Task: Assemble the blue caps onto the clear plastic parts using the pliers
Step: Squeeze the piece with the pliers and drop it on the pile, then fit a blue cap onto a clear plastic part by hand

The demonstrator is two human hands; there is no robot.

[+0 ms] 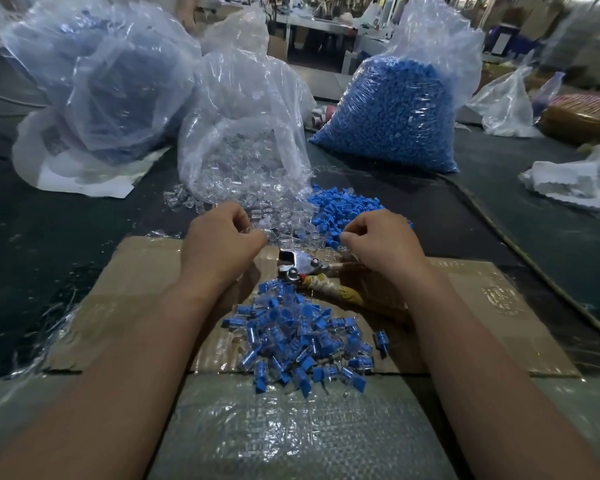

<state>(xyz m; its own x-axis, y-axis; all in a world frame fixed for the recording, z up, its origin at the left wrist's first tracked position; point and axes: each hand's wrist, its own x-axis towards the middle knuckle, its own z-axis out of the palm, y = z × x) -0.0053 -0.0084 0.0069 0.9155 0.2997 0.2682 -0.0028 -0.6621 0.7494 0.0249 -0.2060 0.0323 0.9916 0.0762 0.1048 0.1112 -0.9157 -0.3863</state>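
Loose clear plastic parts spill from an open bag onto the dark table, with a heap of loose blue caps to their right. My left hand has its fingers curled among the clear parts; what it holds is hidden. My right hand is curled at the edge of the blue caps, its fingertips hidden. The pliers, with wrapped handles, lie on the cardboard between my hands, untouched. A pile of assembled blue-and-clear pieces lies nearer to me.
A full bag of blue caps stands at the back right, the bag of clear parts in the middle, a bigger bag at the back left. Crumpled white plastic lies far right. Bubble wrap covers the near edge.
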